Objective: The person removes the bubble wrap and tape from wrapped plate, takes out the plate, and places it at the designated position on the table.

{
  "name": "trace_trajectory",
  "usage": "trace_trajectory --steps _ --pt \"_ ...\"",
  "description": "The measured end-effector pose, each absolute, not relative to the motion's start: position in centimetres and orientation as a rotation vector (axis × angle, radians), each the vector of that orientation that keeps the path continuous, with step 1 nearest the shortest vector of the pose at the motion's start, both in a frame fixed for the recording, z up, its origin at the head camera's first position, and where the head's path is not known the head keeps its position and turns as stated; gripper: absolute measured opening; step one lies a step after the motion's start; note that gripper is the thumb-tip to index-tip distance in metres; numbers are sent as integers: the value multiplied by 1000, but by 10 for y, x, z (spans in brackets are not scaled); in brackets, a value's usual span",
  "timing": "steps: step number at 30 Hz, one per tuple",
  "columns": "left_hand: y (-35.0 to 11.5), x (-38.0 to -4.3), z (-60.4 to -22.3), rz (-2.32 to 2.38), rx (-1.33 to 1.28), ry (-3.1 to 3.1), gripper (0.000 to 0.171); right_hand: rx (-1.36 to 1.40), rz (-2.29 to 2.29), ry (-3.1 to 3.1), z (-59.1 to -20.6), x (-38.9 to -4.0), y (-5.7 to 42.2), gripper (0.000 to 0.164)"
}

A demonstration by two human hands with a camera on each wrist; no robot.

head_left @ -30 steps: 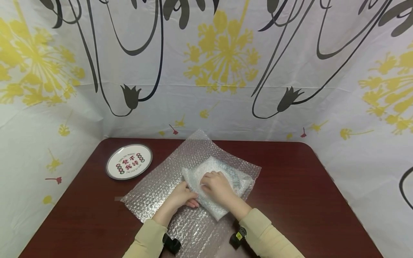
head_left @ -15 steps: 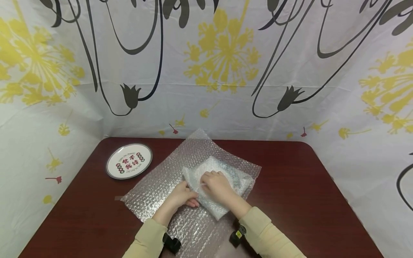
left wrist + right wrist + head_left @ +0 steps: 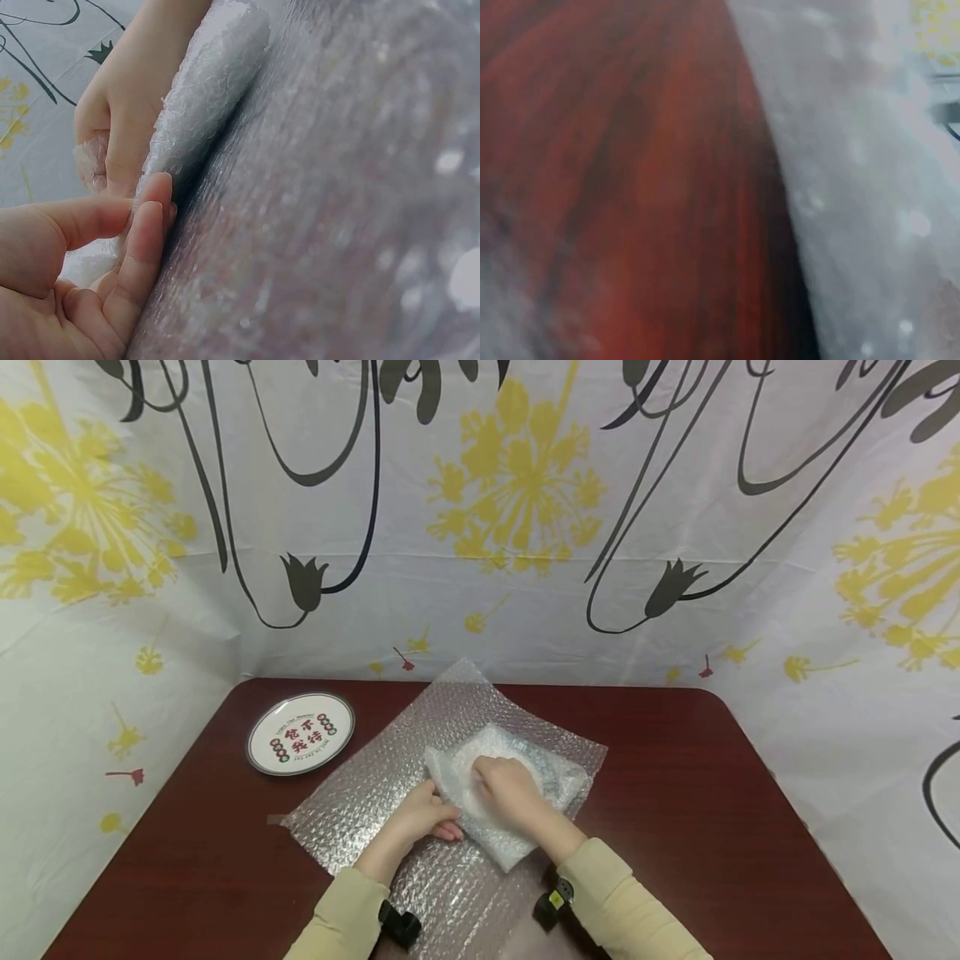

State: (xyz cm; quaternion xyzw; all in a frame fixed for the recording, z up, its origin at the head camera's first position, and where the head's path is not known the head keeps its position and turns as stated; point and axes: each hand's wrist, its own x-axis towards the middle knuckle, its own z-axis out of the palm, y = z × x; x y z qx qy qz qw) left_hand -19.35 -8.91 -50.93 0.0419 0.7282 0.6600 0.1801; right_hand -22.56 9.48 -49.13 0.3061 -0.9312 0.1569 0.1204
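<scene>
A bubble-wrapped bundle [image 3: 561, 775] lies at the middle of the table, with a round, plate-like shape and bluish rim showing through. My left hand [image 3: 420, 814] pinches its near-left edge; in the left wrist view the edge of the bundle [image 3: 202, 90] passes between thumb and fingers. On top of the bundle, my right hand [image 3: 512, 792] has curled fingers. A crinkled bit of clear bubble wrap [image 3: 91, 161] shows in its grip in the left wrist view. The right wrist view is blurred and shows no hand. Beneath the bundle spreads a large bubble-wrap sheet [image 3: 375, 785].
A white plate [image 3: 300, 735] with red lettering and a dark rim lies at the back left of the dark red table [image 3: 697, 810]. Patterned cloth [image 3: 450, 610] hangs behind and at both sides. A small strip of clear tape [image 3: 276, 820] sticks out at the sheet's left corner.
My right hand has shifted slightly right on the bundle, and its fingers look more curled. The left hand and the bundle have stayed in place.
</scene>
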Motion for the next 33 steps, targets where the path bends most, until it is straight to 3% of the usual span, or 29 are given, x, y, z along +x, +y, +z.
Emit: trace_trajectory --steps 18,25,33 --pt "-88 -193 -508 1869 112 2061 48 907 723 -2755 -489 -228 103 6" --pt "-88 -193 -510 1866 118 2053 48 919 763 -2797 -484 -228 110 28" --pt "-88 -192 -508 1868 113 2064 49 917 781 -2704 -482 -230 126 38"
